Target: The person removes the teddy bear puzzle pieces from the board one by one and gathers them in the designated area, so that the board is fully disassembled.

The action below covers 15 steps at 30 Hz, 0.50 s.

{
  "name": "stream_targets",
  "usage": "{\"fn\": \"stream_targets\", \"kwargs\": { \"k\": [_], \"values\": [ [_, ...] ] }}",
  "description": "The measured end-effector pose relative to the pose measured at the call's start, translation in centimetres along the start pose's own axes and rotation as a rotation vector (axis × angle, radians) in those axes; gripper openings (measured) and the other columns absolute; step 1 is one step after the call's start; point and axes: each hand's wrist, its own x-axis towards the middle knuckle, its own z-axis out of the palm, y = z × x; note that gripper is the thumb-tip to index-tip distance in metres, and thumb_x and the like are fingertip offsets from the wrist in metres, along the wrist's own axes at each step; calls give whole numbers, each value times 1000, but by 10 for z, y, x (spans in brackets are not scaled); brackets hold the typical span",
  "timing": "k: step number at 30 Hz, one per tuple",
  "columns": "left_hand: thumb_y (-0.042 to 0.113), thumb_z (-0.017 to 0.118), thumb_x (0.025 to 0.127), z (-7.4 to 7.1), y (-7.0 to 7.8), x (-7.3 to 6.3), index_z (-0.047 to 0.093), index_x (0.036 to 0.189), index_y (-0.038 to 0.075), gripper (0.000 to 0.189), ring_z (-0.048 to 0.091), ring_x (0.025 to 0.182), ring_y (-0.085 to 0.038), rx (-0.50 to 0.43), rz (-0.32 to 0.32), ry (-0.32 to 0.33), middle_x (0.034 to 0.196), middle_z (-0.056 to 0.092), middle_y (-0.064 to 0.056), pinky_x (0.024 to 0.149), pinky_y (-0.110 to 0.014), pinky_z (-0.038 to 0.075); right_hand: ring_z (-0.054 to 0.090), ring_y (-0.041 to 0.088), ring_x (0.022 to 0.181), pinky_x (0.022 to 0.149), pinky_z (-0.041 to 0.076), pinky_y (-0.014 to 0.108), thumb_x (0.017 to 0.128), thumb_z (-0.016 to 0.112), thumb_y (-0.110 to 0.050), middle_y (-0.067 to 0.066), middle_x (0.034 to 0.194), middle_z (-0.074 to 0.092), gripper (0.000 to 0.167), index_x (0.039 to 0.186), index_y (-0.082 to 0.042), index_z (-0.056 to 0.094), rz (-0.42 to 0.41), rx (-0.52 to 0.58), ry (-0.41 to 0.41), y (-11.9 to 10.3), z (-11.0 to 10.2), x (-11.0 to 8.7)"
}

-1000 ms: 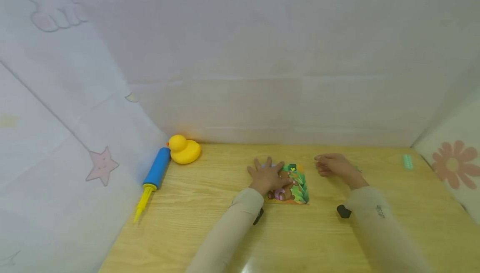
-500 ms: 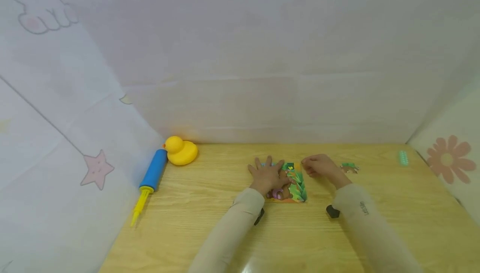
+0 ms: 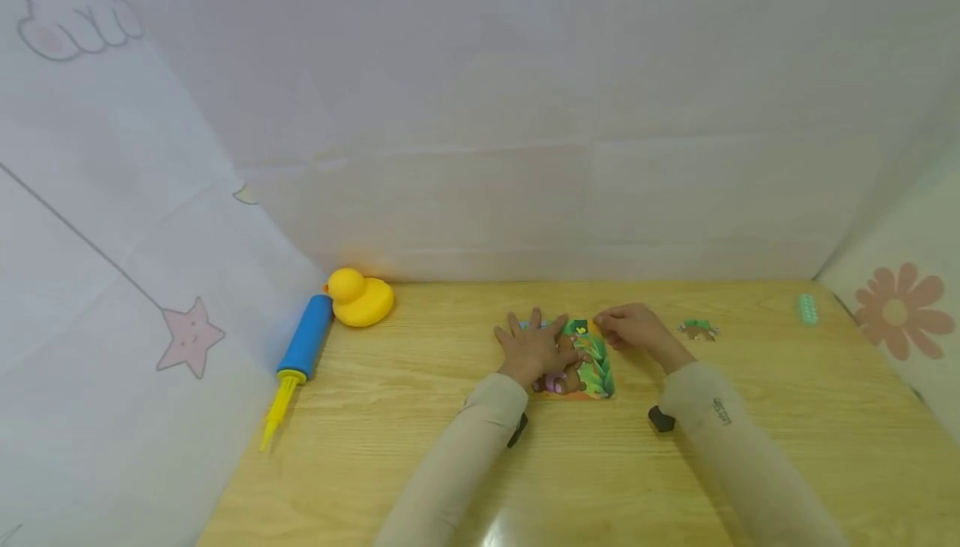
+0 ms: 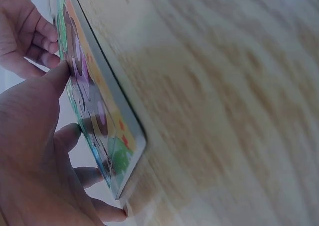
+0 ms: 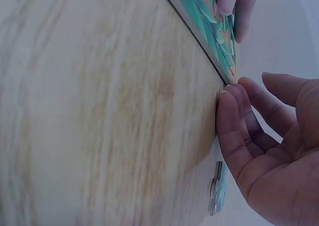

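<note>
A jigsaw puzzle board [image 3: 598, 376] printed with a brown bear and green leaves lies flat on the wooden table. Across its upper left part my left hand [image 3: 531, 355] rests with fingers spread, hiding much of the picture. My right hand [image 3: 637, 332] is at the board's upper right corner. In the right wrist view, the bent fingertips of that hand [image 5: 279, 151] touch the corner [image 5: 230, 80], and the thumb stands apart from them. No piece shows between them. Loose puzzle pieces [image 3: 699, 329], green and brown, lie to the right of the right hand.
At the back left sits a yellow rubber duck [image 3: 362, 301], beside a blue and yellow hand pump [image 3: 306, 347]. A small mint-green bumpy object [image 3: 807, 309] lies at the far right. Printed cloth walls [image 3: 480, 197] enclose the back and sides of the table.
My right hand has moved left to the board's corner, uncovering the loose pieces. The left hand stays spread on the board. The head view has shifted slightly.
</note>
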Motion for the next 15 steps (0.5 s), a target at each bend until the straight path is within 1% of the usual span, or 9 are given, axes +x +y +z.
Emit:
{"fn": "stream_targets", "kwargs": {
  "k": [2,6,10,12,13,15],
  "values": [
    [82,49,86,0,-1,0,26,158,49,82,11,153,-54,-12,-1,-9,171,18,-6,116,-76,16,63,16,80,75,58,29,107,52,-26,8,85,65,37,105,5,71,0,-11,3,1,1,1],
    [80,50,88,-1,-2,0,29,158,47,80,10,153,-54,-31,-1,-15,171,18,-7,116,-76,16,56,15,69,67,51,26,107,52,-26,3,73,58,39,89,4,68,-7,-44,6,2,3,2],
    [80,48,89,-2,-3,1,28,158,47,79,9,154,-54,-30,0,-18,171,17,-7,116,-76,16,51,15,60,61,45,25,107,53,-27,5,65,57,40,85,2,69,-24,-118,25,-1,4,3],
    [81,46,89,-1,-3,1,27,158,47,79,9,154,-53,-24,1,-17,172,16,-6,116,-76,16,56,15,62,63,48,26,106,53,-25,8,69,64,36,94,1,75,-34,-161,42,-4,4,3],
    [82,45,89,0,-3,2,26,158,48,80,9,154,-53,-22,1,-17,172,16,-6,117,-76,16,58,15,65,65,49,27,105,54,-25,10,75,69,35,100,1,76,-36,-181,47,-5,5,3],
    [83,43,89,1,-3,2,25,158,48,80,8,155,-52,-17,3,-19,172,14,-6,117,-76,15,62,16,74,71,52,29,103,55,-23,13,92,76,33,112,1,76,-45,-234,52,-7,6,3]
  ]
}}
